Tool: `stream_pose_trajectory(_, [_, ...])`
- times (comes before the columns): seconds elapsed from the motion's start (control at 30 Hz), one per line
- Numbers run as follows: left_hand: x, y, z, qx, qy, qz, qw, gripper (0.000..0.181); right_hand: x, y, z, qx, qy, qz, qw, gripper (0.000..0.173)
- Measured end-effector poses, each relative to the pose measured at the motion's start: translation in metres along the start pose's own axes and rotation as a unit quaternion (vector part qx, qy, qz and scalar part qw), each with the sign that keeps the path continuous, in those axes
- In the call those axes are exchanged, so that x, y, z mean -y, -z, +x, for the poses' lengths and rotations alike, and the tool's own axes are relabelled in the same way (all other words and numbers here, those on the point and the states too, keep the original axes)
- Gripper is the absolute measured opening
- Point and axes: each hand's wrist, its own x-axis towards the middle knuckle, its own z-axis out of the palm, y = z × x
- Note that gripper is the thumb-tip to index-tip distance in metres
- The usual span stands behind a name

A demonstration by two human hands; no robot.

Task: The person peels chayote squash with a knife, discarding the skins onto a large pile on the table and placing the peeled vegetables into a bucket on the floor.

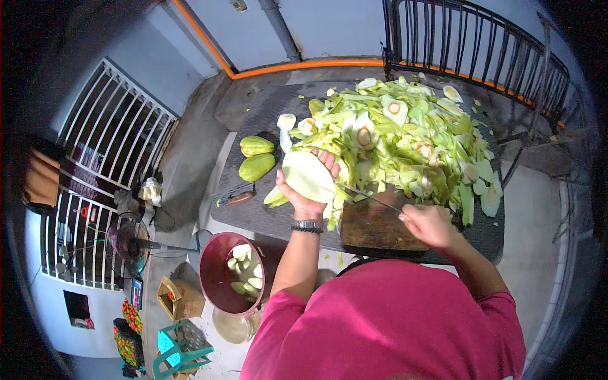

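Observation:
My left hand (308,205) is wrapped around a large peeled pale-green fruit (308,176), palm up over the near part of the table. My right hand (430,225) grips a thin-bladed knife (375,197); its blade points left toward the fruit, and its handle is hidden in my fist. Below the blade lies a worn wooden cutting board (375,223). A large heap of green peelings and cut ends (403,137) spreads beyond both hands. Left of the fruit rest two unpeeled green fruits (256,166). A brown-handled tool (241,198) lies nearer the table's left edge.
The dark, textured tabletop (280,228) holds everything. Down at its left stands a maroon bucket (209,275) with pale peeled pieces inside. Farther left are a standing fan (128,242), a cardboard box (183,297) and a teal plastic stool (180,349). Black metal railing (475,47) stands behind the table.

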Motion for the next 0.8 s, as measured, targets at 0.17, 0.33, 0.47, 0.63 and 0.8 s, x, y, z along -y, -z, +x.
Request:
stream_pose_trajectory(0.17, [0.011, -0.003, 0.005, 0.010, -0.022, 0.013, 1.000, 0.079, 0.014, -0.028, 0.003, 0.029, -0.010, 0.048, 0.998, 0.019])
stream_pose_trajectory(0.33, [0.012, 0.003, 0.003, 0.029, -0.073, 0.074, 0.994, 0.079, 0.001, -0.047, 0.011, 0.025, -0.093, 0.062, 0.993, 0.016])
stream_pose_trajectory(0.47, [0.005, 0.001, -0.003, 0.007, -0.067, 0.016, 0.998, 0.081, -0.017, -0.046, 0.009, -0.091, -0.145, 0.073, 0.983, 0.017])
stream_pose_trajectory(0.63, [0.005, 0.004, -0.006, 0.039, -0.014, -0.030, 0.999, 0.082, 0.015, -0.029, 0.012, 0.040, -0.071, 0.088, 0.993, 0.018])
stream_pose_trajectory(0.8, [0.009, 0.006, -0.006, -0.010, -0.048, 0.038, 0.998, 0.081, 0.021, -0.056, 0.014, 0.041, 0.001, 0.081, 0.996, 0.015])
